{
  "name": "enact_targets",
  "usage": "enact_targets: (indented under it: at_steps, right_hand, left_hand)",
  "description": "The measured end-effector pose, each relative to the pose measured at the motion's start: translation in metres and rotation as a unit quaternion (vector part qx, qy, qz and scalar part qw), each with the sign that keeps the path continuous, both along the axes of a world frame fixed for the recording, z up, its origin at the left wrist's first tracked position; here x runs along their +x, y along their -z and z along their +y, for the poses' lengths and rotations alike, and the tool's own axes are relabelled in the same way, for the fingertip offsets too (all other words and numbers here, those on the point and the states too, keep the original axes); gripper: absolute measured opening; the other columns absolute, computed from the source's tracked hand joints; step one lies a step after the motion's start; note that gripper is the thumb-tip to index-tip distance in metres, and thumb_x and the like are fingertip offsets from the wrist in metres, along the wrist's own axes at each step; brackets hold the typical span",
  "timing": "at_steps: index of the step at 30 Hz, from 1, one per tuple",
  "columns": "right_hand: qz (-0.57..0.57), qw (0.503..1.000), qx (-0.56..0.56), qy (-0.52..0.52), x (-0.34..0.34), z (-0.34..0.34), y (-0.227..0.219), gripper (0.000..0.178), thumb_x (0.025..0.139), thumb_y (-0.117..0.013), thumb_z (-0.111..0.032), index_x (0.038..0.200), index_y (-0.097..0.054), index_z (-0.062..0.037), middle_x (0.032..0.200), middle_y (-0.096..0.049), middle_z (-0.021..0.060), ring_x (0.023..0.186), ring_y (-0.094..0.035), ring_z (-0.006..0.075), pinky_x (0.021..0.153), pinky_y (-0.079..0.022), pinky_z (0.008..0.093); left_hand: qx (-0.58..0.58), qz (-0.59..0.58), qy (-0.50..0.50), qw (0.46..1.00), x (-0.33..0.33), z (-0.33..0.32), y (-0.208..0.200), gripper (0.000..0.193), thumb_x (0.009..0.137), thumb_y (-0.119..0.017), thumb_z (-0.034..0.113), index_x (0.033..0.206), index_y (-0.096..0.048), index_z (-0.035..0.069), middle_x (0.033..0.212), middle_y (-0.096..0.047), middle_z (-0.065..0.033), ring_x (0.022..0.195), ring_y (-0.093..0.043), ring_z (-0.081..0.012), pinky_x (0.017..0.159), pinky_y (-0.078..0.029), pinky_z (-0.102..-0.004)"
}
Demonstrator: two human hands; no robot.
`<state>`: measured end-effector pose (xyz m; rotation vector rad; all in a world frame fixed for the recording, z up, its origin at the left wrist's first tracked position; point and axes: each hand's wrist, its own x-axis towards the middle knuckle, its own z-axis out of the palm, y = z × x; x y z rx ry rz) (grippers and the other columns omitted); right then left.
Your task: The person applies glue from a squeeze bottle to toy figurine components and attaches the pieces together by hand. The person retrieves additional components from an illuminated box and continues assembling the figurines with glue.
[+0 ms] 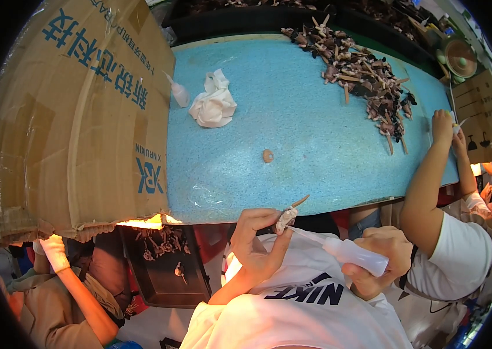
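We see the left hand (253,247) at the lower centre of the frame, curled loosely, its thumb and fingertips pinching a small pale figure (285,221) with a wooden stick (300,201) jutting toward the upper right. The right hand (397,253), right of centre, is wrapped around a translucent squeeze bottle (362,259), whose thin nozzle points left at the figure (whether the tip touches it, we cannot tell).

Both hands work just below the near edge of the blue tabletop (310,174), in front of a white shirt (292,314). Above them, open room stretches across the middle of the tabletop, with one small tan disc (267,156) lying there. A tall cardboard box (83,128) bounds this space at the left of the frame; beside it are a crumpled white tissue (214,104) and a second bottle (180,95). At the upper right, a long heap of small dark and pale pieces (368,75) takes up the far side, and a co-worker's hand (442,125) is at the right edge. A black tray (161,288) sits at the lower left, below the tabletop.
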<state>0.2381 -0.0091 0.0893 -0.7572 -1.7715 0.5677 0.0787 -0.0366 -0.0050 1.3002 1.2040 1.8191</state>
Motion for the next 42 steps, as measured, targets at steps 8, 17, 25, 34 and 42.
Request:
enact_targets:
  at_steps: [8, 17, 25, 34, 42]
  right_hand:
    - [-0.042, 0.999, -0.009, -0.008, 0.004, 0.001, -0.003, 0.031, 0.060, -0.080, -0.014, 0.073, -0.056, 0.0031, 0.046, -0.050, 0.0080, 0.033, -0.044, 0.0150, 0.033, -0.032, 0.0239]
    - [0.066, 0.998, 0.000, 0.024, 0.002, 0.003, 0.000, 0.030, 0.063, -0.078, -0.013, 0.073, -0.056, 0.0059, 0.054, -0.058, 0.0108, 0.034, -0.047, 0.0161, 0.034, -0.034, 0.0240]
    - [-0.003, 1.000, 0.017, 0.014, 0.004, 0.006, 0.000, 0.032, 0.063, -0.078, -0.016, 0.073, -0.057, 0.0059, 0.054, -0.058, 0.0104, 0.035, -0.048, 0.0167, 0.035, -0.037, 0.0244]
    - [-0.024, 1.000, 0.004, 0.012, 0.008, 0.001, 0.003, 0.033, 0.061, -0.079, -0.016, 0.073, -0.057, 0.0050, 0.050, -0.054, 0.0075, 0.036, -0.048, 0.0165, 0.035, -0.037, 0.0244]
    - [0.004, 0.999, 0.021, 0.034, 0.008, 0.004, 0.002, 0.032, 0.064, -0.078, -0.017, 0.074, -0.056, 0.0049, 0.053, -0.058, 0.0104, 0.036, -0.049, 0.0159, 0.034, -0.036, 0.0240]
  left_hand:
    - [-0.011, -0.017, 0.004, 1.000, 0.000, 0.000, 0.001, 0.028, 0.067, -0.067, -0.007, 0.092, -0.055, -0.002, 0.090, -0.057, -0.0148, 0.077, -0.057, -0.0180, 0.066, -0.048, -0.0249]
    - [-0.027, -0.067, 0.038, 0.997, 0.000, 0.000, -0.003, 0.028, 0.069, -0.064, -0.010, 0.093, -0.054, -0.002, 0.092, -0.056, -0.0124, 0.073, -0.054, -0.0140, 0.066, -0.043, -0.0232]
    - [-0.036, -0.065, 0.037, 0.997, 0.000, -0.001, -0.007, 0.027, 0.069, -0.064, -0.011, 0.093, -0.055, -0.002, 0.092, -0.055, -0.0115, 0.074, -0.053, -0.0132, 0.067, -0.043, -0.0230]
    - [-0.044, -0.067, 0.038, 0.996, -0.001, -0.002, -0.004, 0.027, 0.069, -0.064, -0.011, 0.093, -0.055, -0.002, 0.092, -0.055, -0.0117, 0.075, -0.053, -0.0131, 0.067, -0.043, -0.0230]
    - [-0.027, -0.057, 0.035, 0.997, -0.001, 0.000, -0.010, 0.028, 0.069, -0.063, -0.012, 0.093, -0.053, -0.003, 0.093, -0.054, -0.0126, 0.077, -0.054, -0.0141, 0.067, -0.044, -0.0232]
